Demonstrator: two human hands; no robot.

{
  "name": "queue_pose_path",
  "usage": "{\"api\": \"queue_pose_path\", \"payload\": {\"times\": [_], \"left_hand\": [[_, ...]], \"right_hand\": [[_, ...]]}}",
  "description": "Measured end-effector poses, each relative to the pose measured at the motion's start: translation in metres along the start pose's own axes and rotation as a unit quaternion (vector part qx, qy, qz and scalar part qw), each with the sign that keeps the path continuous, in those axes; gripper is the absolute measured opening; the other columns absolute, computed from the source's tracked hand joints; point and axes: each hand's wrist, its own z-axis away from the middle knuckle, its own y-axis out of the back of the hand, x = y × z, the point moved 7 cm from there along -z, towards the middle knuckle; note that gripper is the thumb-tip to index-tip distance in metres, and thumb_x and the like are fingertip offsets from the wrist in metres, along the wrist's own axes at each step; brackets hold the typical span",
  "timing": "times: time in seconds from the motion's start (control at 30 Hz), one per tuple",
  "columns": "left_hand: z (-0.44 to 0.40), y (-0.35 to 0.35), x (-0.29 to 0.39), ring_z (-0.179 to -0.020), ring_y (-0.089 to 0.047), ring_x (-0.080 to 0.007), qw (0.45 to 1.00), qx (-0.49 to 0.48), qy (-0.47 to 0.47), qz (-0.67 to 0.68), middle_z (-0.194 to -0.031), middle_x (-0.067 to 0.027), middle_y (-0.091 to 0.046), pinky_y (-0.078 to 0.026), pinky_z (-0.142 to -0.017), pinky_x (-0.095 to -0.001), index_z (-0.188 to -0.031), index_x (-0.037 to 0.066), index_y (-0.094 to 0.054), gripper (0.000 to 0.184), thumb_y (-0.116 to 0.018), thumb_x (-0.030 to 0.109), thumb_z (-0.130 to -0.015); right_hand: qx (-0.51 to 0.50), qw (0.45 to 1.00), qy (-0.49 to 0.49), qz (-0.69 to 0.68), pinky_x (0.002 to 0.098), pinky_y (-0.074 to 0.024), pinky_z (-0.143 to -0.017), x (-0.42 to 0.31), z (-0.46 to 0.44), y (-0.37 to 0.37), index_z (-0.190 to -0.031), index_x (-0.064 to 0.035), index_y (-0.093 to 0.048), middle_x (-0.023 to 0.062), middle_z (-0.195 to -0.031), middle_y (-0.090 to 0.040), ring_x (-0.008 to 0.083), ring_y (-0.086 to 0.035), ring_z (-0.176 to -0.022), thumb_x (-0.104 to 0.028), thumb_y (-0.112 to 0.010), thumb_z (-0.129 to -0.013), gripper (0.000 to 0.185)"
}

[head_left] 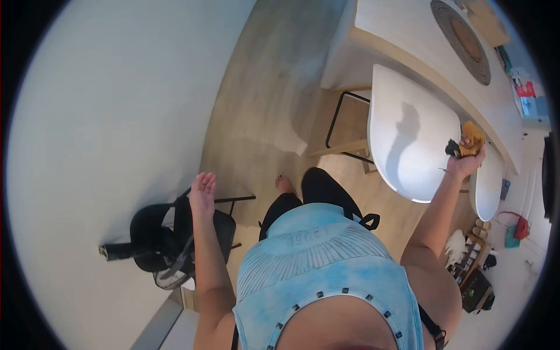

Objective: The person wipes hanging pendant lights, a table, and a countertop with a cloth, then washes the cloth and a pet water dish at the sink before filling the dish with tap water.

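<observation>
My right hand is closed around a bunched yellow cloth with a dark part at its left end. It is raised beside the white chair, near that seat's right edge. On the left, my left hand is empty, with its fingers apart, in front of the pale wall and close to a dark folding chair that holds black items.
A white counter with a round woven mat runs along the upper right. Another white chair stands beyond the first. A shelf with shoes is at the lower right. Black bags hang at the left chair.
</observation>
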Motion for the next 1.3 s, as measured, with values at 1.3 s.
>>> {"api": "queue_pose_path", "payload": {"times": [1.3], "left_hand": [[-0.685,-0.532,0.364,-0.080,-0.058,-0.0150,0.838,-0.140,0.061,-0.524,-0.094,-0.0065,-0.061,-0.042,-0.066,-0.0300,-0.110,0.008,-0.049,0.034,-0.051,0.032,-0.086]], "right_hand": [[-0.124,0.943,-0.307,-0.040,0.0235,-0.0450,-0.052,0.402,-0.160,-0.815,-0.097,-0.0047,-0.057,0.0029,-0.076,-0.058,0.0105,-0.055,-0.062,-0.031,-0.057,-0.087,0.028]]}}
